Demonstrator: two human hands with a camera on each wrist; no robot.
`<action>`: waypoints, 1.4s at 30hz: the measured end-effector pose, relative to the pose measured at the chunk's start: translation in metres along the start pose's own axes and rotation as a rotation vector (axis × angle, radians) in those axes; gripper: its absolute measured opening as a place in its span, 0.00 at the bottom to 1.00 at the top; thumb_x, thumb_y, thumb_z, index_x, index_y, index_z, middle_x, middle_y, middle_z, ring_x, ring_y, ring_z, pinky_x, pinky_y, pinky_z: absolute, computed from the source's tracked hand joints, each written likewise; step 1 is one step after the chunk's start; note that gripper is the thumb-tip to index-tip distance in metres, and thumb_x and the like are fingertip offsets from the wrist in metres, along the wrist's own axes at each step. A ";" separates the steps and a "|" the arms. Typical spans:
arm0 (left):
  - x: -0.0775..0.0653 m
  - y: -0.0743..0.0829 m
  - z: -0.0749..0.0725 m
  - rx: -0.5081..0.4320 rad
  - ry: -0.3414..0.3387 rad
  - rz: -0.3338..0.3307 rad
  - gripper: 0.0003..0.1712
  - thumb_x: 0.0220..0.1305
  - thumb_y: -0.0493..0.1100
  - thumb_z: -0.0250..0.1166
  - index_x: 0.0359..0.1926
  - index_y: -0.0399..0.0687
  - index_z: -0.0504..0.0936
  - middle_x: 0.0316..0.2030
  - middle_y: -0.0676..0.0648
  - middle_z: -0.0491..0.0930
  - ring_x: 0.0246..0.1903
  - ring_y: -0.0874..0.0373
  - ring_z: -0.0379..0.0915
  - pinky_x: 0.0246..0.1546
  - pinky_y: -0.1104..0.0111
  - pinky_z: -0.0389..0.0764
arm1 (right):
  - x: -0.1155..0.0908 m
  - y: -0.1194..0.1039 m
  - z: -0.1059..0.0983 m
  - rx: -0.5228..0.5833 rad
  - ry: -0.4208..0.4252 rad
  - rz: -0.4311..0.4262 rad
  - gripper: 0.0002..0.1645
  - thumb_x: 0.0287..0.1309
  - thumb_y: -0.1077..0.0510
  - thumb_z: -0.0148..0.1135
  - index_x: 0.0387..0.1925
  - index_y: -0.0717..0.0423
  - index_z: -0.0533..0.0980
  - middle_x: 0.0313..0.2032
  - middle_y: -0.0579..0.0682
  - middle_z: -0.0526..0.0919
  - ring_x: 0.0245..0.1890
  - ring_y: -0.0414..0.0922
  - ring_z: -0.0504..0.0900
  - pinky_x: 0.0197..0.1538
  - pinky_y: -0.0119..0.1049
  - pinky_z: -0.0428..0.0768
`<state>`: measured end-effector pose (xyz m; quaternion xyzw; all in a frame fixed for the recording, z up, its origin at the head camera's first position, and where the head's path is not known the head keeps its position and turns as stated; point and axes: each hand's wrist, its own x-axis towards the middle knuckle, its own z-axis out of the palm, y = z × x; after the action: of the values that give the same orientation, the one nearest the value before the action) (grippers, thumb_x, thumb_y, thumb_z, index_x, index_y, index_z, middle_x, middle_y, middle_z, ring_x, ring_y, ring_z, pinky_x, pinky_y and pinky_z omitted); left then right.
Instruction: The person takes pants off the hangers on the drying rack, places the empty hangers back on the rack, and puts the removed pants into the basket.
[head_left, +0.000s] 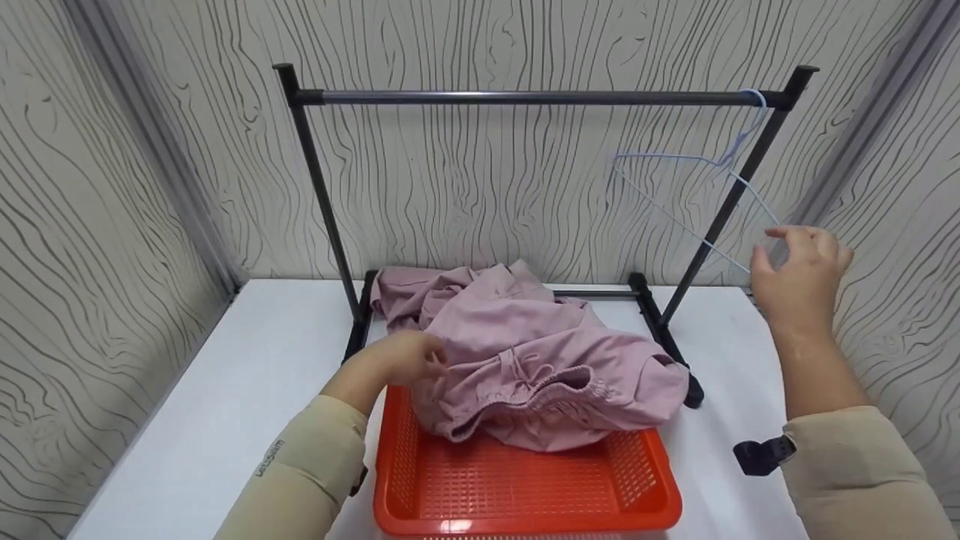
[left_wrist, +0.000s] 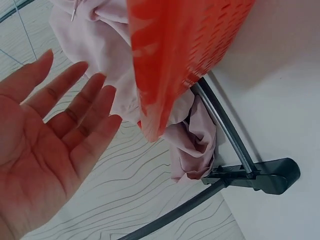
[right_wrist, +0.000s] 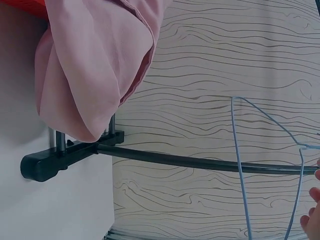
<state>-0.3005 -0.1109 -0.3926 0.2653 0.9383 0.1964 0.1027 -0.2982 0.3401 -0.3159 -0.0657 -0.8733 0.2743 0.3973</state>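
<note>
A pale pink garment [head_left: 517, 322] with an elastic drawstring waist lies bunched over the back of a red basket [head_left: 525, 525]. My left hand [head_left: 401, 356] is beside the garment's left edge. In the left wrist view its palm [left_wrist: 35, 155] shows, the fingers are extended, and nothing is held. A light blue wire hanger [head_left: 667, 156] hooks over the right end of the rack's rail. My right hand [head_left: 802, 274] is at the hanger's right end, thumb and fingers apart in a loose curve. The right wrist view shows only its fingertips [right_wrist: 314, 205], beside the hanger wire [right_wrist: 237, 150].
A black clothes rack [head_left: 517, 97] stands at the back of the white table [head_left: 225, 390], its feet resting on the tabletop. Behind and at both sides rise patterned panels [head_left: 465, 195]. Part of the garment hangs past the rack's left foot.
</note>
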 end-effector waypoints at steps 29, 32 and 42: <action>0.031 -0.028 -0.011 -1.281 0.301 -0.388 0.27 0.70 0.51 0.45 0.60 0.35 0.65 0.60 0.33 0.63 0.59 0.42 0.61 0.59 0.55 0.63 | -0.019 0.029 0.035 0.628 -0.791 0.648 0.30 0.66 0.42 0.39 0.58 0.61 0.58 0.42 0.51 0.70 0.34 0.40 0.78 0.46 0.41 0.78; 0.033 -0.029 -0.007 -1.292 0.312 -0.402 0.28 0.70 0.52 0.44 0.60 0.36 0.65 0.60 0.33 0.63 0.60 0.43 0.61 0.59 0.55 0.62 | -0.023 0.035 0.040 0.680 -0.846 0.732 0.37 0.66 0.40 0.38 0.63 0.65 0.52 0.47 0.56 0.67 0.35 0.43 0.78 0.50 0.45 0.75; 0.034 -0.036 0.001 -1.385 0.299 -0.443 0.29 0.70 0.52 0.44 0.62 0.35 0.62 0.63 0.29 0.55 0.63 0.43 0.54 0.59 0.56 0.63 | -0.042 0.055 0.053 0.596 -0.946 0.882 0.43 0.66 0.39 0.32 0.67 0.69 0.43 0.64 0.70 0.49 0.47 0.53 0.74 0.53 0.47 0.73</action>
<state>-0.3454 -0.1200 -0.4120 -0.0853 0.6350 0.7520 0.1550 -0.3140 0.3502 -0.4007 -0.1753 -0.7319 0.6358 -0.1713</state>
